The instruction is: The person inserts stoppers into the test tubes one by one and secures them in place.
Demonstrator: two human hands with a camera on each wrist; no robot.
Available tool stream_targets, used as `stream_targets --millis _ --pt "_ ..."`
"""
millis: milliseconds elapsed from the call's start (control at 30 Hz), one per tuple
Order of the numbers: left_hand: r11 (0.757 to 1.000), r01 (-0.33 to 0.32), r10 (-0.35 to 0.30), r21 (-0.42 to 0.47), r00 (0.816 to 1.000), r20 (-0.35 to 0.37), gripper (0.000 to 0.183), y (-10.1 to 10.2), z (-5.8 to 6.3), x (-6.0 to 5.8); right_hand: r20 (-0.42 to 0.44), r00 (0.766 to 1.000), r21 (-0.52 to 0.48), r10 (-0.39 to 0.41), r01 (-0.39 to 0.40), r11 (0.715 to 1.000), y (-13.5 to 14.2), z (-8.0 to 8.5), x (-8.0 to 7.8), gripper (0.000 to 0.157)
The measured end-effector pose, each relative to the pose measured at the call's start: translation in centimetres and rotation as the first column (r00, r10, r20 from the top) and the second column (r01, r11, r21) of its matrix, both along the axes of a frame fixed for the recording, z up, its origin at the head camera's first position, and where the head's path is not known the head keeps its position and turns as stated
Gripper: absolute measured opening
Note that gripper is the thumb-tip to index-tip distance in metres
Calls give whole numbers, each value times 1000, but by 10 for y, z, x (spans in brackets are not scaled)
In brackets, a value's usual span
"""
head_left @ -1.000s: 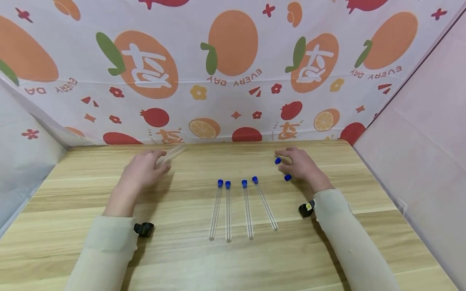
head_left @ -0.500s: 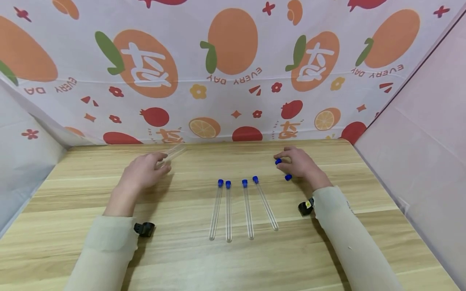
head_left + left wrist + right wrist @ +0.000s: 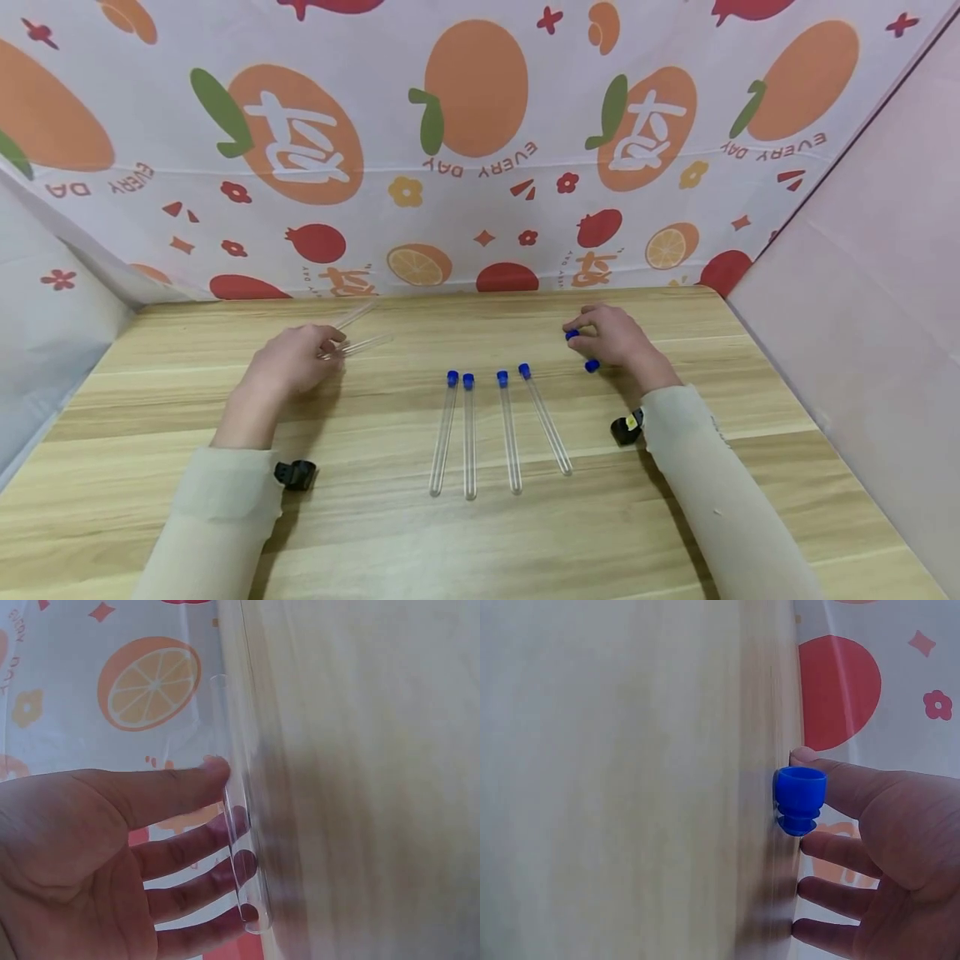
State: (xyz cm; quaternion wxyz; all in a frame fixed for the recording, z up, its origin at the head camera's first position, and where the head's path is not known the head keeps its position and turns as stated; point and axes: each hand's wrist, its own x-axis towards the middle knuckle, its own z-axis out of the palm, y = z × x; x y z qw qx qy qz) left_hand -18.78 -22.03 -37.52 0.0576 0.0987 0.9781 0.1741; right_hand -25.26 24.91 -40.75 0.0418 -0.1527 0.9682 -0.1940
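Observation:
Between thumb and fingertips, my left hand (image 3: pixel 291 358) holds a clear test tube (image 3: pixel 367 344), its far end pointing right. The left wrist view shows this tube (image 3: pixel 240 840) running past the thumb and fingertips of the left hand (image 3: pixel 112 847). A second clear tube (image 3: pixel 356 315) lies just behind it. My right hand (image 3: pixel 611 336) is low at the table, thumb and index finger spread around a small blue cap (image 3: pixel 572 335). Another blue cap (image 3: pixel 592 366) lies nearer, under that hand. In the right wrist view a cap (image 3: pixel 801 795) overlaps the gap between thumb and fingers.
Several test tubes with blue caps lie mid-table, among them a left one (image 3: pixel 442 437) and a right one (image 3: pixel 547 425). A fruit-print cloth (image 3: pixel 480 208) hangs along the back edge of the wooden table (image 3: pixel 375 550). Pale side panels (image 3: pixel 862 275) flank it.
The left fingers have closed on one test tube and turned it toward the right, apart from the other tube. The right thumb and index finger have drawn slightly closer around the far cap.

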Motion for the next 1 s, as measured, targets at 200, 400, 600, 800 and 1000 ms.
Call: stream_targets --millis 200,400,600,800,1000 --pt "1000 5 -5 -15 1000 14 33 2 0 2 8 1000 2 -8 8 1000 0 0 1 28" --pt "1000 -7 8 -11 998 55 33 2 1 4 5 1000 -9 -6 6 1000 0 1 4 26" --pt "1000 -6 8 -15 997 79 31 2 3 4 13 999 -76 -39 40 996 2 6 10 24" --pt "998 63 -63 10 998 18 30 7 4 4 -14 998 -141 -59 57 988 8 8 17 26" --pt "978 138 -137 159 990 -13 31 20 12 7 -56 994 -222 -91 77 972 2 16 26 29"
